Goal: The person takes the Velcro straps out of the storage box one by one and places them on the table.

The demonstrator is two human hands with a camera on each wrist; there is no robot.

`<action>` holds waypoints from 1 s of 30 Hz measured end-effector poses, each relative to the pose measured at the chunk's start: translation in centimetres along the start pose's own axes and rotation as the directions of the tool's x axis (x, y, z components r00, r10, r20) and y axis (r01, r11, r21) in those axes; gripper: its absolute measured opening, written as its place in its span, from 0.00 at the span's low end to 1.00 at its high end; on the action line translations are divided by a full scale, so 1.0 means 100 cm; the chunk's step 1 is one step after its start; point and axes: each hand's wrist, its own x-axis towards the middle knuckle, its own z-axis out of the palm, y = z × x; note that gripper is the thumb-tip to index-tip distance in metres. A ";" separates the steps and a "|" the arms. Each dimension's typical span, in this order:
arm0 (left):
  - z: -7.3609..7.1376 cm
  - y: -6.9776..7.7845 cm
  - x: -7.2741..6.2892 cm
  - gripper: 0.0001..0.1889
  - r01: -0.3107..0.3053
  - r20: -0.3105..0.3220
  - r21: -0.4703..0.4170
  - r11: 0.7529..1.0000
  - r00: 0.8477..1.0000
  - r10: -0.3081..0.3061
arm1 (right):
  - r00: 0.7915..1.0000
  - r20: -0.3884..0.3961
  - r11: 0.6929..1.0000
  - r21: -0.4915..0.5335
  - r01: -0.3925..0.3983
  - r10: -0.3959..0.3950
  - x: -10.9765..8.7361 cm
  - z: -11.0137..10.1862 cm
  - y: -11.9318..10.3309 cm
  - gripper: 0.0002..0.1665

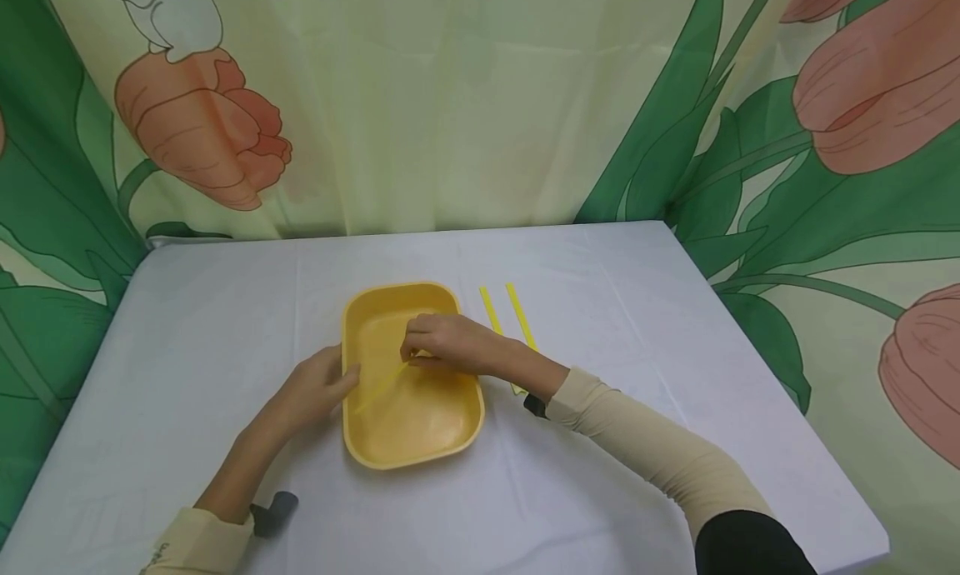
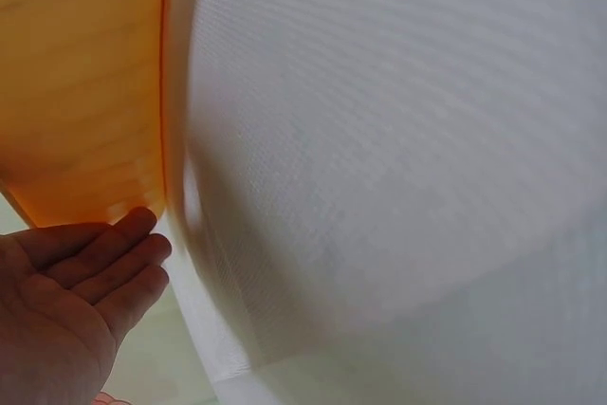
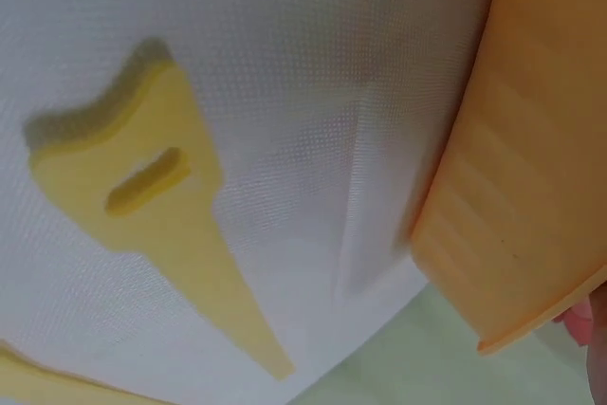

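Observation:
A yellow plastic tray stands on the white cloth. My left hand holds its left rim, thumb over the edge; in the left wrist view the fingers of the left hand lie along the outer wall. Over the tray, my right hand pinches one end of a thin yellow strip, whose other end slants down toward the near left. Right of the tray lie a flat yellow saw-shaped piece, partly covered by the right forearm in the head view, and a second yellow strip.
A white cloth covers the table, which ends at a back edge before a printed curtain with tulips. Dark wrist camera mounts sit on the forearms.

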 end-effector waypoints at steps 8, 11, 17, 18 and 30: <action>-0.001 0.004 -0.001 0.26 0.023 0.011 0.009 1.000 1.000 -0.023 | 0.996 -0.030 0.981 0.180 -0.073 0.080 0.000 -0.006 -0.004 0.02; -0.001 0.004 -0.001 0.27 0.031 0.020 0.006 0.999 0.999 -0.031 | 0.991 -0.022 0.947 0.298 -0.123 0.135 -0.001 -0.007 -0.004 0.04; 0.001 0.001 0.000 0.26 0.010 0.007 0.009 1.000 1.000 -0.010 | 0.950 -0.057 0.851 0.463 -0.248 0.308 -0.004 -0.011 -0.004 0.06; 0.001 0.000 0.000 0.26 0.009 0.006 0.013 1.000 1.000 -0.009 | 0.937 -0.068 0.829 0.492 -0.267 0.342 -0.004 -0.012 -0.004 0.06; -0.001 0.002 -0.001 0.25 -0.014 0.009 0.006 1.000 1.000 0.014 | 0.748 0.027 0.436 0.799 -0.414 0.663 -0.013 -0.028 0.000 0.11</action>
